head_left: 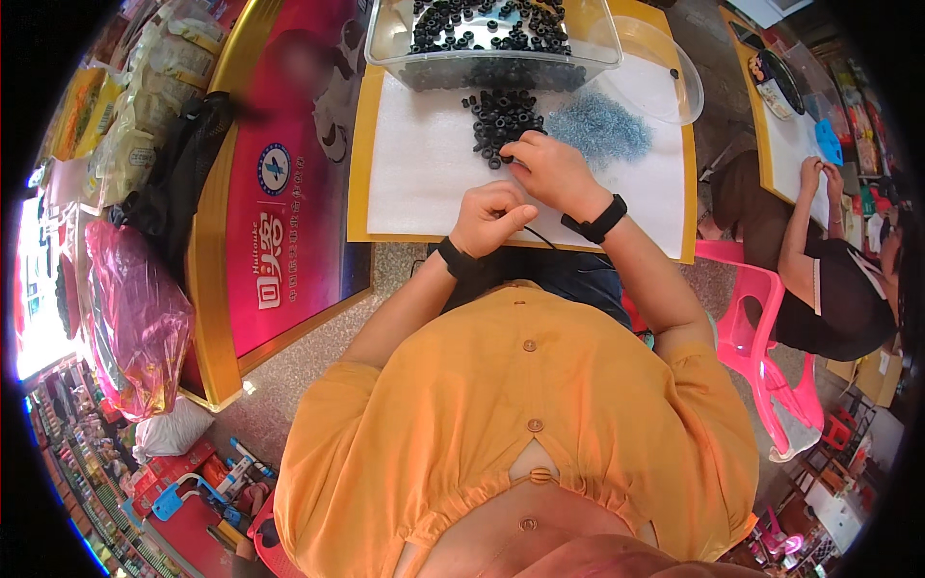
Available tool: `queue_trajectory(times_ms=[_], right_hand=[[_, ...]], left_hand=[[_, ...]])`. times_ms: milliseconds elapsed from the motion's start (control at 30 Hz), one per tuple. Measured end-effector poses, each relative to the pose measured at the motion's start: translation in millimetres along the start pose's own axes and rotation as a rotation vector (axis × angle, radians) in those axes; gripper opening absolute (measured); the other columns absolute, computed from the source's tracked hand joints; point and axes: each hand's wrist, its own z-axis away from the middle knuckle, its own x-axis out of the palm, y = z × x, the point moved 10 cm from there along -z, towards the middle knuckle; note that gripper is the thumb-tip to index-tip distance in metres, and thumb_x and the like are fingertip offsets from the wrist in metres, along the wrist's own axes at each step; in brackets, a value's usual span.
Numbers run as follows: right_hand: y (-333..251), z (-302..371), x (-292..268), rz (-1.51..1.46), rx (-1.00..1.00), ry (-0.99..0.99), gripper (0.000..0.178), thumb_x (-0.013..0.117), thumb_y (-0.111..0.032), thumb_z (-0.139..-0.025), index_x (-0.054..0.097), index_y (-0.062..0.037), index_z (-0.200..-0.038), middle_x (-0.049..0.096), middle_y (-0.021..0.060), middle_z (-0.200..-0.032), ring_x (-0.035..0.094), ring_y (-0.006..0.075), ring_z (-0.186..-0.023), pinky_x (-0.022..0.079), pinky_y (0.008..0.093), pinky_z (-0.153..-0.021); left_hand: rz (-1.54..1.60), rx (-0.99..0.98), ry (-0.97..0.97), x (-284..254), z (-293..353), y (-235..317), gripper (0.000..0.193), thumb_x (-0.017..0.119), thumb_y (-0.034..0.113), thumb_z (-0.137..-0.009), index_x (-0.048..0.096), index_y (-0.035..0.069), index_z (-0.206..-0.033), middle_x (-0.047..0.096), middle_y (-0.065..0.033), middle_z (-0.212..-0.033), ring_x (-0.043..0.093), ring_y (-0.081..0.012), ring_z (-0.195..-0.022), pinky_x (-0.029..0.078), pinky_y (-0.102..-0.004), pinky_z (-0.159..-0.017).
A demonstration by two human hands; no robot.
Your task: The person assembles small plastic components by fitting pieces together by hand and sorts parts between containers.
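Small black rubber rings were heaped on the white foam sheet near the far edge of the yellow-rimmed surface, just before a clear plastic tub filled with more of them. A pile of small silvery-blue metal pieces was seen just beside the heap. The right hand was set at the heap's near edge, its fingers pinched on a ring. The left hand was clenched close by; what it held could not be told.
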Motion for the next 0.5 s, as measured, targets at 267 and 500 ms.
queue_trajectory(times_ms=[267,500], right_hand=[[7,9,-20,-0.145,0.042,0.092,0.017,0.066,-0.017,-0.087,0.070,-0.0109,-0.103,0.062,0.0074,-0.087,0.064,0.0253,-0.078,0.052,0.0364,-0.064],[20,58,0,-1.625,0.541,-0.081,0.024,0.060,-0.023,-0.100,0.065,-0.0030,-0.112,0.054,-0.0032,-0.081,0.042,0.0032,-0.064,0.030,0.0181,-0.052]], left_hand=[[0.133,-0.084,0.218,-21,0,-17,0.015,0.064,0.008,-0.094,0.062,0.001,-0.081,0.058,-0.0008,-0.078,0.049,-0.0069,-0.062,0.037,-0.0207,-0.052],[0.295,-0.146,0.220,-12,-20,11,0.031,0.071,0.004,-0.088,0.067,0.004,-0.119,0.058,-0.0029,-0.103,0.056,-0.0065,-0.079,0.046,-0.0192,-0.066]])
